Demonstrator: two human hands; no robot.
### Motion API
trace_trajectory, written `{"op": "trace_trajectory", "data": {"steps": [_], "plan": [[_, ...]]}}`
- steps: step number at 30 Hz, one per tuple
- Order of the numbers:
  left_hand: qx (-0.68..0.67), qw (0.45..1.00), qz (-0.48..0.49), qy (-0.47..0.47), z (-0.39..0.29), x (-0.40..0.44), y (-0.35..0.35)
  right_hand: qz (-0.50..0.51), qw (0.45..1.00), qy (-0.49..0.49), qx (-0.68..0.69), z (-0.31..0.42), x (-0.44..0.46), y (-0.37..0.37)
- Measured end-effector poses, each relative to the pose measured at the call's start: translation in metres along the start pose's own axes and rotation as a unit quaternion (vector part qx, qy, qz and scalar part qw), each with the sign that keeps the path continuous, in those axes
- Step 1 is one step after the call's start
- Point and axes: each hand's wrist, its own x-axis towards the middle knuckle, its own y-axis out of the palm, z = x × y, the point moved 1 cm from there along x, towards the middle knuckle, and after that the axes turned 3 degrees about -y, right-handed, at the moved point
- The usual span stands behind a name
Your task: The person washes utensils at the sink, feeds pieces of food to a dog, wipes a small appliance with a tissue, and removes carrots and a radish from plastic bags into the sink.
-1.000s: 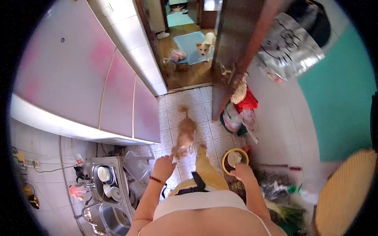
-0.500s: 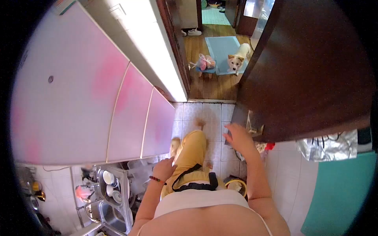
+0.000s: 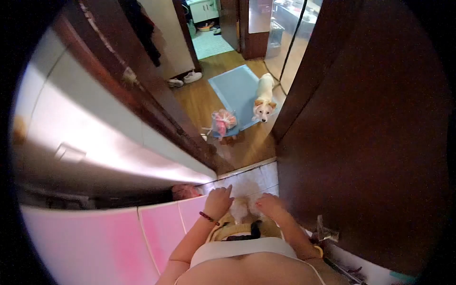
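My left hand [image 3: 219,203], with a dark bead bracelet [image 3: 209,218] at its wrist, hangs in the air in front of my body. It holds nothing, and one finger points forward. Across from it, my right hand [image 3: 270,206] is loosely bent and also holds nothing. The dark brown door [image 3: 370,142] stands to its right, apart from the fingers. Below the hands show my tan trousers [image 3: 231,232] and, partly hidden, something pale and fluffy near my feet [image 3: 241,209].
A doorway threshold [image 3: 247,167] lies just ahead. Beyond it, a white and tan dog [image 3: 264,97] stands by a blue mat [image 3: 237,95]. A tied plastic bag [image 3: 224,120] sits on a low stool. Pink-white cabinets [image 3: 104,237] line the left; a door handle [image 3: 327,233] is low right.
I have moved forward to the doorway, and the view has turned. My hands have come closer together. The sink has left the view; the dog has come nearer.
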Motion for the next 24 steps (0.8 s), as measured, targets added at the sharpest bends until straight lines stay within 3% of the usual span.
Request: {"op": "trace_trajectory", "data": {"steps": [3, 5, 9, 12, 14, 15, 17, 19, 21, 24], "plan": [[-0.001, 0.999, 0.034, -0.009, 0.04, 0.046, -0.009, -0.008, 1.0, -0.015, 0.016, -0.014, 0.063, 0.02], [-0.011, 0.998, 0.063, -0.007, 0.056, 0.081, -0.013, 0.02, 0.999, -0.041, 0.03, -0.018, 0.097, -0.017], [-0.057, 0.992, 0.109, 0.011, 0.086, 0.146, 0.018, 0.011, 0.997, 0.055, 0.052, -0.065, 0.174, -0.038], [-0.118, 0.982, 0.144, -0.034, 0.11, 0.202, 0.043, 0.026, 0.991, 0.118, 0.063, -0.132, 0.263, -0.016], [-0.15, 0.974, 0.14, -0.1, 0.121, 0.253, 0.046, 0.045, 0.998, 0.042, -0.012, -0.159, 0.325, -0.055], [-0.159, 0.968, 0.136, -0.136, 0.131, 0.272, 0.057, 0.104, 0.985, -0.043, -0.127, -0.169, 0.355, -0.074], [-0.133, 0.963, 0.138, -0.189, 0.161, 0.296, 0.102, 0.09, 0.987, -0.059, -0.121, -0.191, 0.404, -0.09], [-0.147, 0.957, 0.114, -0.222, 0.173, 0.343, 0.072, 0.057, 0.989, -0.074, -0.111, -0.221, 0.449, -0.122], [-0.198, 0.94, 0.121, -0.25, 0.196, 0.378, 0.093, 0.001, 0.99, -0.081, -0.114, -0.26, 0.491, -0.112], [-0.274, 0.903, 0.165, -0.286, 0.254, 0.417, 0.168, 0.077, 0.995, -0.052, -0.045, -0.274, 0.546, -0.135]]}}
